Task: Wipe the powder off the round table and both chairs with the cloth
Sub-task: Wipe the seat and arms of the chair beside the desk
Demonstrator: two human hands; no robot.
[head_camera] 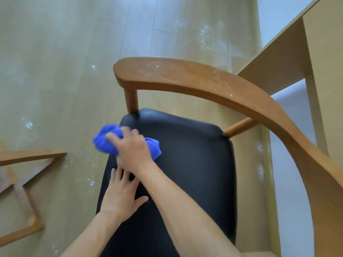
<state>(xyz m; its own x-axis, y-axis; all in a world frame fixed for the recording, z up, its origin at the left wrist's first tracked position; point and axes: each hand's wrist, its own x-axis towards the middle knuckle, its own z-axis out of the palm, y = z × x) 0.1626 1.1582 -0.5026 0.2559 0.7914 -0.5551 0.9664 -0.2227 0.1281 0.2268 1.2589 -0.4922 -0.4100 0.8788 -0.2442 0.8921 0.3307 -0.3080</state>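
Note:
A wooden chair with a black padded seat [187, 164] fills the middle of the view. Its curved wooden backrest rail [185, 78] carries specks of white powder. My right hand [132, 147] presses a bunched blue cloth [104, 141] onto the seat's far left corner, fingers curled over it. My left hand [120, 193] lies flat on the seat's left side, fingers spread, partly under my right wrist. The seat looks dark and free of visible powder.
Pale wooden floor [65, 80] shows scattered white powder left of the chair and beyond it. A light wooden desk or shelf frame [289, 51] stands at the right. Wooden legs of another piece of furniture [27, 182] sit at the lower left.

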